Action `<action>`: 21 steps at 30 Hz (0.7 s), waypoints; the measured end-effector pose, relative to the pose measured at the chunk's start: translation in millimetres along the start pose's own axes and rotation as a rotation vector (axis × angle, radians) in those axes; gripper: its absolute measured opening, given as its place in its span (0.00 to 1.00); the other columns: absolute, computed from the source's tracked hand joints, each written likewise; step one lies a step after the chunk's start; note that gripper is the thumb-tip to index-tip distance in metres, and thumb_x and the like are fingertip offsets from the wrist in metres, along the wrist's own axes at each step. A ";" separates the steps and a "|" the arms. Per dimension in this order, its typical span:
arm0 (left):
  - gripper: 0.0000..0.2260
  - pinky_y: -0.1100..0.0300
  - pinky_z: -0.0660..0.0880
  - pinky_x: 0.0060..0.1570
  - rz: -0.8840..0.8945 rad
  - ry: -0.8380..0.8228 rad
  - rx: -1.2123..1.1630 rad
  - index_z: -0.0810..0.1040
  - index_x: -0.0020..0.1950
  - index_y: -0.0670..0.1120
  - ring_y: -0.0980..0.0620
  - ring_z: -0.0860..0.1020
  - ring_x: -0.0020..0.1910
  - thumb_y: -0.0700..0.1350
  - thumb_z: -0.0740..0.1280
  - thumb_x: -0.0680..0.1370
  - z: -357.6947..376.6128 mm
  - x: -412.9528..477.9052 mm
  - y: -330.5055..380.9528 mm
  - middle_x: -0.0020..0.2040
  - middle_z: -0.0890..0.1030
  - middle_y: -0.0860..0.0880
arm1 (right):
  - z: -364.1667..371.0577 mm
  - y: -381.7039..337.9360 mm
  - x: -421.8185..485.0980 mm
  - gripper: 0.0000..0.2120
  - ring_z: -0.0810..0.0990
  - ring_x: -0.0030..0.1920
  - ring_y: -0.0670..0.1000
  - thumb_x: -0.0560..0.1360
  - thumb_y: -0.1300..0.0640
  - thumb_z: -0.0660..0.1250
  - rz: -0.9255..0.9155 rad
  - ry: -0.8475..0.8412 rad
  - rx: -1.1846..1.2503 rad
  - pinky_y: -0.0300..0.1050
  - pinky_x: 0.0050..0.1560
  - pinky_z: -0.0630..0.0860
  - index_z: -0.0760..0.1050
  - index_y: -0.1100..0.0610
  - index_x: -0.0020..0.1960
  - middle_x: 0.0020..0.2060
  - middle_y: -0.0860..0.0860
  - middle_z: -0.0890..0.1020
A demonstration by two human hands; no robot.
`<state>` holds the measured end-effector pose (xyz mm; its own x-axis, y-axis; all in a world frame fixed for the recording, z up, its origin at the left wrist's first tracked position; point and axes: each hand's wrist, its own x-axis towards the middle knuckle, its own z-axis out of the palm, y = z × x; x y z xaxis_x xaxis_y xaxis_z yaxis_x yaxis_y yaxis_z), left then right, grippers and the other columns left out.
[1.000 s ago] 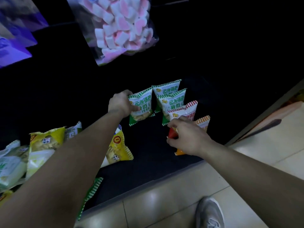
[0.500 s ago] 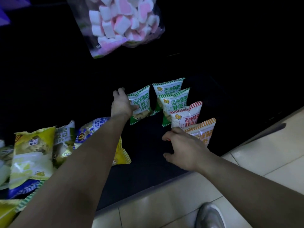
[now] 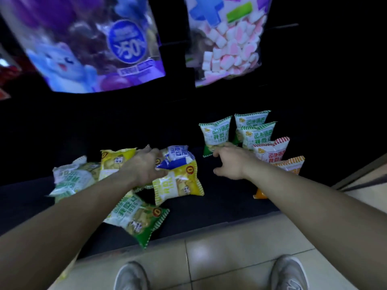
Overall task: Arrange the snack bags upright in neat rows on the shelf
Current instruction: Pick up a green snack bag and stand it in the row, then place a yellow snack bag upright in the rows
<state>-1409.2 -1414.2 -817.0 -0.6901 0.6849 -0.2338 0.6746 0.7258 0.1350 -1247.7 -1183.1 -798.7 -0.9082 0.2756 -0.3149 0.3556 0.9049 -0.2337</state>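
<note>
Head view: our left hand (image 3: 146, 168), fingers spread, reaches the blue bag (image 3: 178, 156) mid-frame; right hand (image 3: 232, 162), loosely spread, holds nothing beside the green bag (image 3: 215, 135). Next, we'd stand it upright.

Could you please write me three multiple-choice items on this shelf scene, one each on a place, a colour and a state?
1. Where do the upright bags stand? A the shelf's right; B its left; C the floor.
2. What colour is the bag under the left hand's fingers? A red; B blue and white; C black.
3. How is the right hand? A fist; B gripping a bag; C open.

A: the upright green bag and its rows stand right.
B: the left hand reaches the blue bag.
C: the right hand has spread fingers, holding nothing.
</note>
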 end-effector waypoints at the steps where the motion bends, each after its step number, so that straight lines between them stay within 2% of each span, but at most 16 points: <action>1: 0.30 0.56 0.69 0.51 -0.012 -0.036 0.016 0.68 0.72 0.49 0.42 0.72 0.64 0.59 0.71 0.74 1.3 -7.9 -8.0 0.68 0.69 0.43 | 0.3 -6.4 6.5 0.27 0.74 0.59 0.54 0.74 0.43 0.69 -0.003 -0.005 -0.022 0.48 0.44 0.73 0.69 0.51 0.70 0.64 0.52 0.70; 3: 0.31 0.56 0.68 0.51 -0.023 -0.081 0.022 0.65 0.73 0.49 0.42 0.72 0.64 0.60 0.70 0.75 2.3 -17.8 -20.0 0.72 0.65 0.43 | 7.9 -17.6 20.8 0.30 0.74 0.60 0.55 0.74 0.43 0.69 0.014 -0.015 -0.016 0.48 0.45 0.73 0.67 0.50 0.72 0.66 0.53 0.70; 6: 0.31 0.55 0.70 0.55 0.011 -0.102 -0.011 0.64 0.73 0.51 0.43 0.72 0.65 0.60 0.69 0.75 0.2 -25.2 -34.1 0.72 0.65 0.45 | 38.7 -30.2 41.7 0.35 0.73 0.63 0.56 0.72 0.41 0.71 0.103 -0.076 0.121 0.53 0.58 0.75 0.64 0.54 0.74 0.68 0.55 0.70; 8: 0.30 0.54 0.70 0.58 0.033 -0.100 -0.023 0.65 0.73 0.52 0.44 0.71 0.66 0.60 0.69 0.75 -0.5 -26.8 -45.3 0.71 0.66 0.46 | 67.9 -36.6 54.2 0.39 0.73 0.64 0.57 0.71 0.40 0.73 0.156 -0.121 0.193 0.53 0.60 0.74 0.62 0.55 0.74 0.68 0.57 0.68; 10: 0.29 0.53 0.71 0.58 0.023 -0.082 -0.038 0.66 0.72 0.52 0.44 0.72 0.65 0.60 0.69 0.75 -0.3 -27.2 -57.7 0.70 0.67 0.47 | 94.9 -43.0 66.2 0.44 0.69 0.67 0.59 0.67 0.39 0.75 0.172 -0.117 0.207 0.54 0.61 0.73 0.59 0.53 0.75 0.69 0.56 0.64; 14: 0.29 0.53 0.72 0.53 -0.015 -0.042 -0.057 0.66 0.73 0.51 0.45 0.73 0.62 0.59 0.68 0.76 5.1 -20.6 -80.0 0.67 0.69 0.49 | 125.0 -53.1 97.0 0.53 0.58 0.71 0.57 0.62 0.34 0.75 0.013 -0.021 -0.068 0.57 0.68 0.62 0.54 0.49 0.78 0.75 0.50 0.57; 18: 0.27 0.53 0.72 0.50 -0.021 -0.047 -0.020 0.66 0.73 0.50 0.44 0.73 0.60 0.60 0.66 0.77 14.7 -12.1 -91.7 0.65 0.69 0.48 | 126.2 -56.0 122.5 0.53 0.61 0.72 0.54 0.59 0.30 0.74 -0.128 -0.072 -0.250 0.56 0.74 0.49 0.60 0.50 0.77 0.72 0.50 0.67; 21: 0.27 0.54 0.71 0.48 -0.017 -0.055 0.007 0.66 0.72 0.51 0.44 0.73 0.61 0.59 0.67 0.77 17.4 -7.2 -90.9 0.65 0.69 0.48 | 122.9 -54.8 125.1 0.53 0.64 0.69 0.55 0.54 0.30 0.76 -0.132 -0.137 -0.269 0.56 0.74 0.50 0.65 0.49 0.73 0.66 0.52 0.68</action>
<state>-1461.0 -1486.2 -844.3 -0.6861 0.6679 -0.2883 0.6649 0.7365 0.1239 -1353.7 -1238.0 -938.4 -0.8979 0.1203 -0.4234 0.1488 0.9882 -0.0348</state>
